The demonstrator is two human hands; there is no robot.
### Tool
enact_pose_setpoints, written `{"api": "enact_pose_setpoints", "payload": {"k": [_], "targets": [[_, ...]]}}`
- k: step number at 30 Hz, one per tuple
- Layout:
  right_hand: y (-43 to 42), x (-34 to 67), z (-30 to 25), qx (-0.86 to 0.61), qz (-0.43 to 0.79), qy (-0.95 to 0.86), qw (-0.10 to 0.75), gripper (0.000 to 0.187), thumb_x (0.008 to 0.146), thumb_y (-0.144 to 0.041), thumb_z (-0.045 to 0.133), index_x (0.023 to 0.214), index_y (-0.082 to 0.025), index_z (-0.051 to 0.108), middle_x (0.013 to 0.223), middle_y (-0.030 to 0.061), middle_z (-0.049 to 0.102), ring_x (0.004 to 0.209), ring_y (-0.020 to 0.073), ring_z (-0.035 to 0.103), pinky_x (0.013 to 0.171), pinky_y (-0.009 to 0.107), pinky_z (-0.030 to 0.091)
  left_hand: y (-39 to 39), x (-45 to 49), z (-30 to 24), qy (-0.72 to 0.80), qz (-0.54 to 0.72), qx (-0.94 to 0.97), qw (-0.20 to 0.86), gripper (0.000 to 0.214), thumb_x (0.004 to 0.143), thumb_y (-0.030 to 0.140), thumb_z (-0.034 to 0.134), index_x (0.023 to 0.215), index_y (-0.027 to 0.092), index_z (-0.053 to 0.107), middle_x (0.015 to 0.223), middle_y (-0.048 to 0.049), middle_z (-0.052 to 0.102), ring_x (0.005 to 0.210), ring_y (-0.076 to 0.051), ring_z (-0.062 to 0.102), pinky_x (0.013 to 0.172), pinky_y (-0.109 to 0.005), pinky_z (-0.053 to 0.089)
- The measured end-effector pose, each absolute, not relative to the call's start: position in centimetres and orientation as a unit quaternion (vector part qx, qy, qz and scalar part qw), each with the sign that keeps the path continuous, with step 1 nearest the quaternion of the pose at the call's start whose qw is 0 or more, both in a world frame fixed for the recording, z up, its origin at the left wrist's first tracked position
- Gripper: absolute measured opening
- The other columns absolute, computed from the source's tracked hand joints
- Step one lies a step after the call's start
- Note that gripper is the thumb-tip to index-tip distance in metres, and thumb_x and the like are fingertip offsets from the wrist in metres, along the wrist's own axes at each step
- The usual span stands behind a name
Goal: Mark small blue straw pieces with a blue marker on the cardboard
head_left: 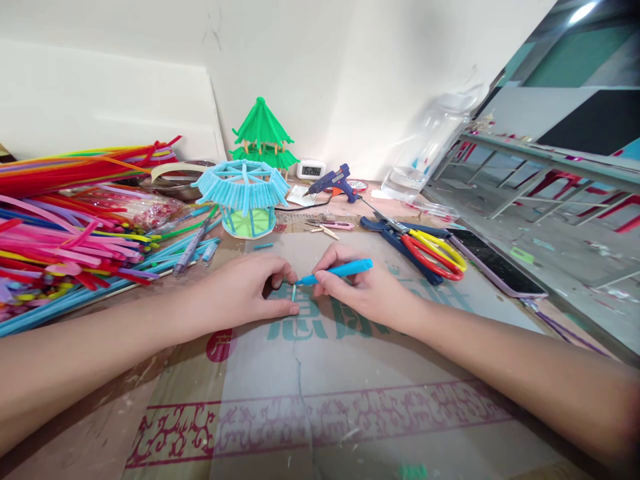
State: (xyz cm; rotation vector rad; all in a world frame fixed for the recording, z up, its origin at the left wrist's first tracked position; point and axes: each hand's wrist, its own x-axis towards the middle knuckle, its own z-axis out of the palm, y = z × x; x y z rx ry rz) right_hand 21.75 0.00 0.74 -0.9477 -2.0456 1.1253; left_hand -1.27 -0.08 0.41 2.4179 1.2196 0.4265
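My left hand rests on the cardboard sheet, its thumb and fingers pinched on a short pale blue straw piece held upright. My right hand grips a blue craft knife like a pen, its tip touching the top of that straw piece. Both hands meet at the middle of the cardboard. A small blue straw pavilion stands just beyond them, with a green one behind it by the wall.
A big pile of coloured straws fills the left. Scissors with red, yellow and blue handles, a blue glue gun, a phone, a small clock and a clear plastic bottle lie to the right and back.
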Motion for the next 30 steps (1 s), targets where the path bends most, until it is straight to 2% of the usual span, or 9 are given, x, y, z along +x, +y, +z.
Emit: {"api": "enact_pose_setpoints", "payload": {"k": [12,30], "targets": [[-0.05,21.90,0.65,-0.340,0.360,-0.812,0.307,0.014,0.094,-0.032,0.056,0.087,-0.020,0.056,0.075,0.0019,0.067,0.067,0.0148,0.064,0.059,0.026,0.048,0.06,-1.20,0.33,0.437,0.148,0.865,0.197,0.042,0.081,0.055,0.067,0.102,0.019,0.065,0.079,0.0005,0.057,0.070,-0.017,0.054,0.061,-0.027,0.036],[-0.08,21.84,0.71,-0.340,0.385,-0.800,0.308,0.012,0.093,-0.030,0.057,0.087,-0.020,0.055,0.073,0.0006,0.066,0.065,0.0137,0.062,0.058,0.025,0.047,0.12,-1.28,0.23,0.437,0.152,0.864,0.197,0.041,0.080,0.054,0.068,0.102,0.019,0.065,0.080,0.0006,0.057,0.070,-0.016,0.054,0.061,-0.027,0.036]]}}
